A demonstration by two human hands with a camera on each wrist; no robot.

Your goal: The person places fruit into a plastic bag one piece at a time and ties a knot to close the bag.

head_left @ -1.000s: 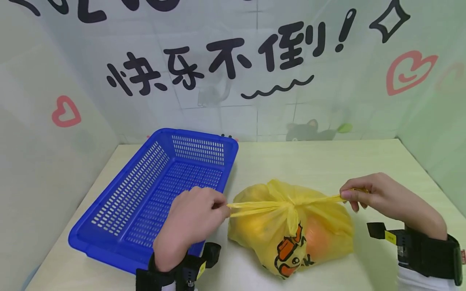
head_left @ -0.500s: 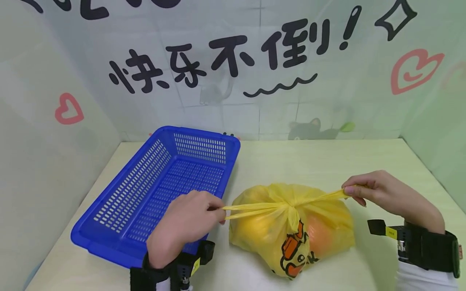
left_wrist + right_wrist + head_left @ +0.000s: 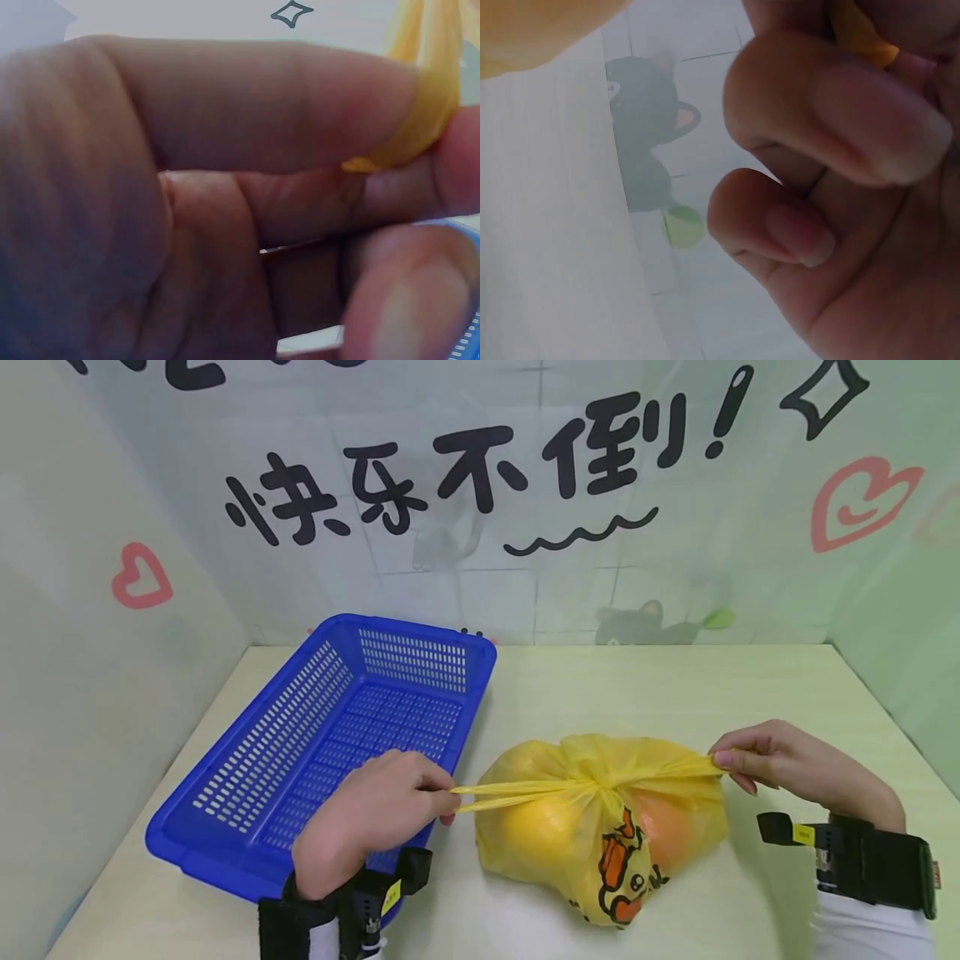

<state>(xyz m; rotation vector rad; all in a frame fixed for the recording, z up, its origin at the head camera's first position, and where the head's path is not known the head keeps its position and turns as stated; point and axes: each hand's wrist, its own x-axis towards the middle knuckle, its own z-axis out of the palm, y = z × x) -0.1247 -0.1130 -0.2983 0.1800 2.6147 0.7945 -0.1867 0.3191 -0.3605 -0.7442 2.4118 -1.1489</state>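
A yellow plastic bag (image 3: pixel 540 835) with a cartoon duck print lies on the table, knotted at its top. Round yellow and orange shapes show through its thin film. My left hand (image 3: pixel 375 814) pinches the bag's left handle, which is stretched taut from the knot. In the left wrist view that handle (image 3: pixel 424 112) passes between the fingers. On the other side, my right hand (image 3: pixel 802 768) pinches the right handle between thumb and fingers. A bit of yellow plastic (image 3: pixel 859 34) shows among the curled fingers in the right wrist view.
A blue perforated plastic basket (image 3: pixel 468 727) stands left of the bag, partly behind the left hand and wrist. Printed walls (image 3: pixel 465 602) enclose the pale wooden table (image 3: pixel 660 685) at the back and both sides.
The left hand has drawn slightly left and its handle stretches longer. The right hand has shifted slightly right, and the bag's duck print has moved right.
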